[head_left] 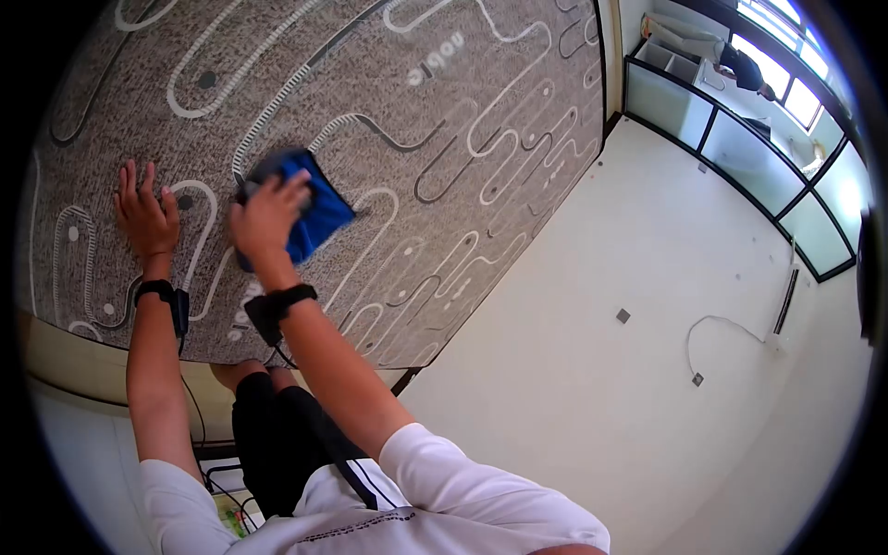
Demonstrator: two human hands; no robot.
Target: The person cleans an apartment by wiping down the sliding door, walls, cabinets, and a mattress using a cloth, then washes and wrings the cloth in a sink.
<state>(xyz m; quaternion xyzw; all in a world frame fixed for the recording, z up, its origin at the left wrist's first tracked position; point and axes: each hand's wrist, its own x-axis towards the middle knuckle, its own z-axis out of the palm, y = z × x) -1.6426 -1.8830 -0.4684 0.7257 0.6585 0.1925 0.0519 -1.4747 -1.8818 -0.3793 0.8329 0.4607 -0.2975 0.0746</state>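
Note:
My left hand [148,215] lies flat on a grey-brown patterned mat [444,102], fingers spread, holding nothing. To its right, my right hand [266,217] is on a blue cloth [319,208] with dark edges, pressing it against the mat. Motion blurs that hand, and its palm hides part of the cloth. The folds and far corner of the cloth stick out beyond my fingers. White and dark looping lines and pale lettering run across the mat. Each wrist wears a black strap with a small box and a cable.
A white wall-like surface [555,277] with small square fittings and a loose cable [708,319] lies beyond the mat's edge. Frosted panels in black frames [754,153] stand at the upper right. Another person [745,72] is near the windows. Cables hang beside my left arm.

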